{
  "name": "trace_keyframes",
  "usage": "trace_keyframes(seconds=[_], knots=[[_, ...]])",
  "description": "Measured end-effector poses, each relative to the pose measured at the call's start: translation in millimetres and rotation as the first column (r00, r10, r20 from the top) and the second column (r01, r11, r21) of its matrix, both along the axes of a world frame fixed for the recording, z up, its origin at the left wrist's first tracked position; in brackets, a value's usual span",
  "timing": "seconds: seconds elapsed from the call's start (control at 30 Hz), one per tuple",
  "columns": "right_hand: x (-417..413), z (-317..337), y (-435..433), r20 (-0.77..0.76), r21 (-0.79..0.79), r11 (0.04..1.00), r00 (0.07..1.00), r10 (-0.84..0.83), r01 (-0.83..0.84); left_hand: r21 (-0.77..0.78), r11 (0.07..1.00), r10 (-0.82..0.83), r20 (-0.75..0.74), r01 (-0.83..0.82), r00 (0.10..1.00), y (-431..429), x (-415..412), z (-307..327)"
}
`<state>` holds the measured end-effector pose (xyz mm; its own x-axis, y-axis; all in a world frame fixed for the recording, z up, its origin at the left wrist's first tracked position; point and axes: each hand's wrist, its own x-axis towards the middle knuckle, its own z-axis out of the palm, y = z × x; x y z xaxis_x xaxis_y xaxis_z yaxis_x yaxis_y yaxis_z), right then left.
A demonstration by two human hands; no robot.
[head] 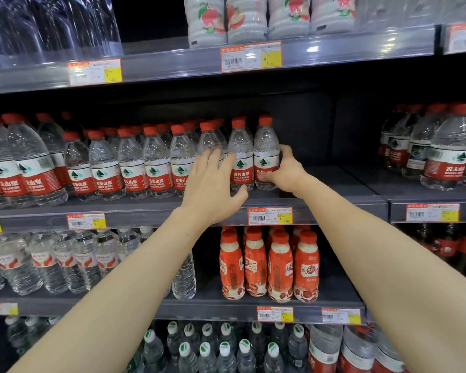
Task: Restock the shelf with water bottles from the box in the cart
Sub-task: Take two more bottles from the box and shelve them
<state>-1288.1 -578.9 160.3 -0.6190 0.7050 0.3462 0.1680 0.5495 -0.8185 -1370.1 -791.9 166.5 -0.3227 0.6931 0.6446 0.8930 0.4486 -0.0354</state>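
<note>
As the right hand (287,172) curled its fingers round the end water bottle (265,146), that bottle stood upright at the right end of the front row on the middle shelf (342,196). Meanwhile the left hand (210,189) lay flat, fingers straight against the neighbouring bottles (240,149). Shelf space to the right stood unfilled; box and cart were out of view. Restocking was judged partly done.

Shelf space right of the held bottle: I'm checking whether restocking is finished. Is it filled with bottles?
No, the shelf right of the bottle that the right hand grips lies bare.
</note>
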Motion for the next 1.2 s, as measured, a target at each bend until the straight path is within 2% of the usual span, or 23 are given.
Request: trace_keyframes(seconds=[0.37, 0.5, 0.67, 0.87, 1.0, 1.2], knots=[[8.9, 8.3, -5.0, 0.094, -0.008, 0.999, 0.995, 0.035, -0.034, -0.008, 1.0, 0.025, 0.017, -0.024, 1.0, 0.4, 3.6, -0.5], [16.6, 15.9, -11.7, 0.083, -0.029, 0.999, 0.996, -0.034, 0.036, -0.019, 0.999, 0.033, 0.028, -0.032, 0.999, -2.5, 3.0, -1.4], [36.1, 18.5, -22.1, 0.169, 0.168, 0.977, 0.972, -0.161, 0.133, -0.051, 0.997, 0.053, 0.059, -0.05, 0.997, -7.6, 7.6, 1.9], [76.7, 13.1, -32.9, 0.334, 0.458, 0.889, 0.924, -0.188, 0.015, -0.068, 0.996, 0.066, 0.02, -0.065, 0.998, -2.8, 23.7, 5.2], [89.1, 10.0, -27.9, 0.405, 0.515, 0.857, 0.886, -0.224, -0.019, -0.065, 0.998, 0.009, 0.013, -0.008, 1.0, 14.2, 38.1, 5.0], [101.6, 19.6, -18.1, 0.463, 0.501, 0.865, 0.855, -0.235, -0.034, -0.067, 0.995, -0.064, 0.062, 0.068, 0.996, 40.4, 50.3, 22.6]])
